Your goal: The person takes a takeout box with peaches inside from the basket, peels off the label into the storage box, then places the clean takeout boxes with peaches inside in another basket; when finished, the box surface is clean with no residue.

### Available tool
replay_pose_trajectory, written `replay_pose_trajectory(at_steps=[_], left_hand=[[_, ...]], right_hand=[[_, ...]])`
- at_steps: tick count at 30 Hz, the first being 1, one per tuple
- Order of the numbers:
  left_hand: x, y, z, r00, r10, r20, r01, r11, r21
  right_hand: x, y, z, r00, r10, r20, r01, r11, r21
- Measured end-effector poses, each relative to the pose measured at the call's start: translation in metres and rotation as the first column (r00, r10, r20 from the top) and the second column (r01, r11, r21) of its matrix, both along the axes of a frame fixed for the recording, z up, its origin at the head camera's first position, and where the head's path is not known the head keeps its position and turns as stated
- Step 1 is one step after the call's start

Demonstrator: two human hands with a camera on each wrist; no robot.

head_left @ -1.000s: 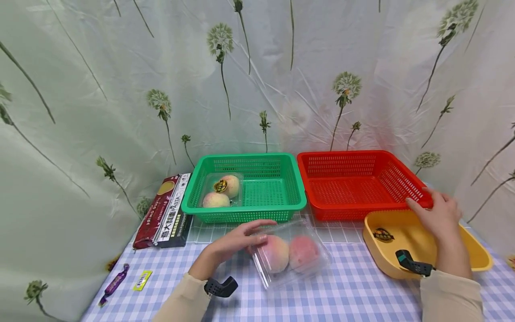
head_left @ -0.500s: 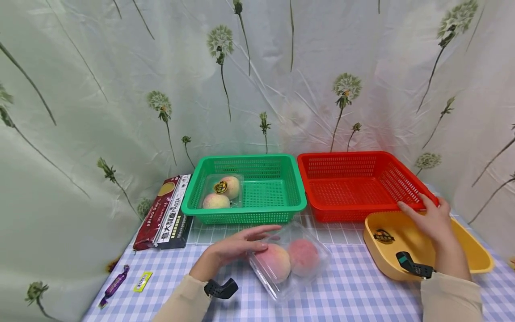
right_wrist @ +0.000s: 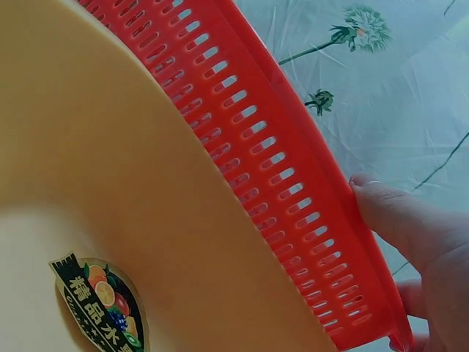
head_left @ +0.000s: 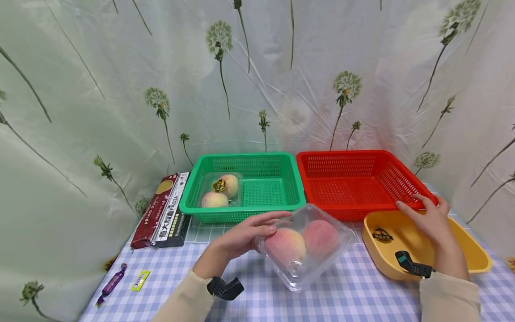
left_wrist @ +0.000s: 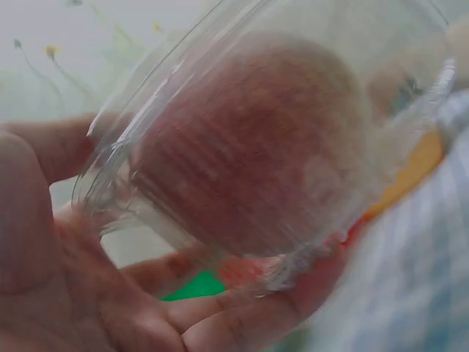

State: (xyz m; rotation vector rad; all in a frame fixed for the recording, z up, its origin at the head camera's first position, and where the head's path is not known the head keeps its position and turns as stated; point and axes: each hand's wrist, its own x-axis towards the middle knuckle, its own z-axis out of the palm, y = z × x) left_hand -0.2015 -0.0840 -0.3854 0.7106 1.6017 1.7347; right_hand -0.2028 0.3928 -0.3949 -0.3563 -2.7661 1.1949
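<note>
In the head view my left hand grips the left side of a clear plastic box holding two pink peaches. The box is tilted above the cloth. Close up in the left wrist view, one peach fills the box, with fingers around its edge. My right hand holds the near right corner of the red basket. In the right wrist view the thumb presses on the rim, while the other fingers are partly hidden beyond it.
A yellow bin with a fruit sticker stands under my right forearm. The green basket contains another box of peaches. Pasta packages, a purple candy and a yellow wrapper lie at left on the checked cloth.
The peach box has risen and moved right in my left hand, its tilt changing. My right hand has moved slightly left and down and now grips the red basket's rim.
</note>
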Motion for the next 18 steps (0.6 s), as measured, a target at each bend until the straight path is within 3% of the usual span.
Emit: replay_pose_trajectory(at_steps=[5,9,14,18], left_hand=[[-0.003,0.019,0.028,0.998,0.061,-0.012,-0.06,0.997,0.055],[-0.012,0.036,0.043,0.989,0.145,0.015,-0.145,0.986,0.086],[-0.029,0.059,0.054,0.961,0.257,0.102,-0.265,0.961,0.076],[-0.043,0.083,0.059,0.925,0.35,0.148,-0.361,0.932,0.047]], right_hand=[[-0.001,0.0,0.0,1.0,0.009,0.012,-0.009,1.0,-0.004],[-0.001,-0.001,-0.001,1.0,0.012,0.005,-0.012,1.0,-0.008],[-0.002,-0.001,-0.002,1.0,0.015,-0.005,-0.015,1.0,-0.009],[-0.002,0.0,-0.002,1.0,0.013,-0.008,-0.013,1.0,-0.006]])
